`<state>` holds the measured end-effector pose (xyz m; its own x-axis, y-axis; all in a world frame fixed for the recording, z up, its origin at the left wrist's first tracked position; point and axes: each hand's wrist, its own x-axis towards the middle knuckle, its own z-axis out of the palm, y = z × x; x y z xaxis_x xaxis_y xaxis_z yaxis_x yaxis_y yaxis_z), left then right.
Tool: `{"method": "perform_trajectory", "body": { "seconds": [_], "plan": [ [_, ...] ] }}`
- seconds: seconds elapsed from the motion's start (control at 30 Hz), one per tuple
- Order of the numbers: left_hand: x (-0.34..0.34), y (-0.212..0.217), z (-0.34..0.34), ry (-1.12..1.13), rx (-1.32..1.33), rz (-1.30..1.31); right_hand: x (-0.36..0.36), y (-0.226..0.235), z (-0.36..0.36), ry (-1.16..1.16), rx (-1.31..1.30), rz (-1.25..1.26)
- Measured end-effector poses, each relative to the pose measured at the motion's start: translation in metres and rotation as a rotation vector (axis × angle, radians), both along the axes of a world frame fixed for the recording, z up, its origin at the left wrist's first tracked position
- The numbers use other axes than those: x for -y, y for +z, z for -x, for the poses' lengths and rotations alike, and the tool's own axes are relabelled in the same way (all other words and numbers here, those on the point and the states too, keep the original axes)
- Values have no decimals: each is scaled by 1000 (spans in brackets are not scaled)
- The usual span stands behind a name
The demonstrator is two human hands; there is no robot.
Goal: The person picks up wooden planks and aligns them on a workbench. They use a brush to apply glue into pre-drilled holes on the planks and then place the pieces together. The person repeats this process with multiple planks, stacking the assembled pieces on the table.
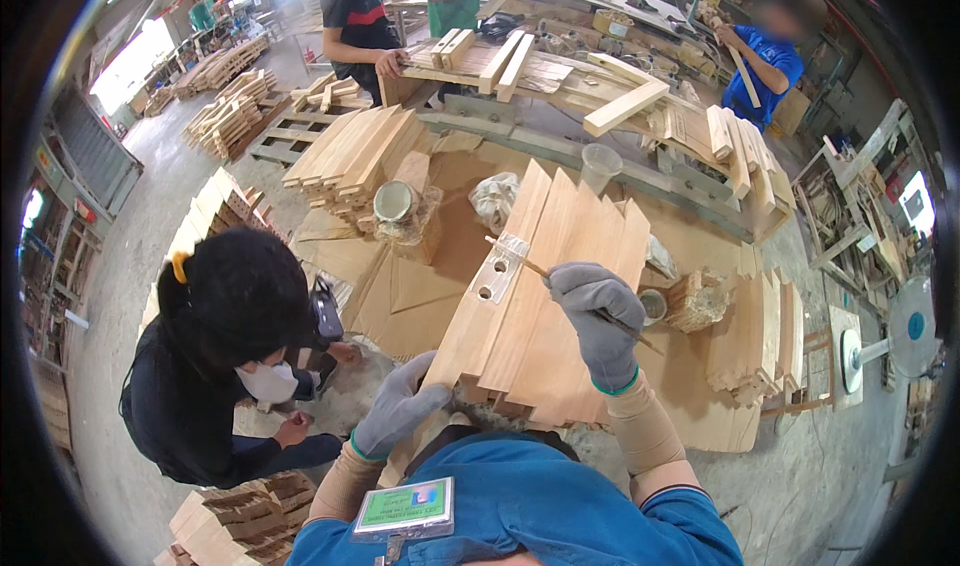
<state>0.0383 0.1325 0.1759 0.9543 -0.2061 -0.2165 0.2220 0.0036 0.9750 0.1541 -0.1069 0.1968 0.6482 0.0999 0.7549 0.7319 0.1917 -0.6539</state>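
Note:
My right hand (598, 311), in a grey work glove, is closed round a thin stick (530, 264) with a pale tip. That tip is over a shiny, wet-looking patch (498, 266) on a wooden board (478, 316), just above two round holes. The near left end of this board is gripped by my gloved left hand (398, 406), thumb on top. Several more wooden boards (565, 306) lie side by side to its right, stacked in front of me. Right of my right hand, a small cup (652, 306) stands beside a plastic-wrapped block (697, 301).
A person in black (220, 366) crouches close at my left. A light-coloured tub (393, 202) stands on a wrapped block beyond, near a board stack (360, 156). Ahead are a crumpled cloth (494, 200), a clear cup (601, 163) and a long workbench (560, 81) with people around it. Boards (755, 336) stand right.

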Motion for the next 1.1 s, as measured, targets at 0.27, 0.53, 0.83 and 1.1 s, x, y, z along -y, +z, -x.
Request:
{"method": "perform_trajectory", "body": {
  "seconds": [0.27, 0.53, 0.83, 1.1],
  "plan": [
    [97, -1, -8, 3, 12, 21, 108, 26, -1, 69, 65, 116],
    [198, 25, -57, 149, 110, 72, 223, 6, -3, -69, -29, -88],
    [315, 107, -205, 255, 281, 218, 246, -83, 44, 247, -522, 224],
    [384, 114, -233, 50, 487, 23, 289, -63, -28, 249, -737, -315]
  ]
}}
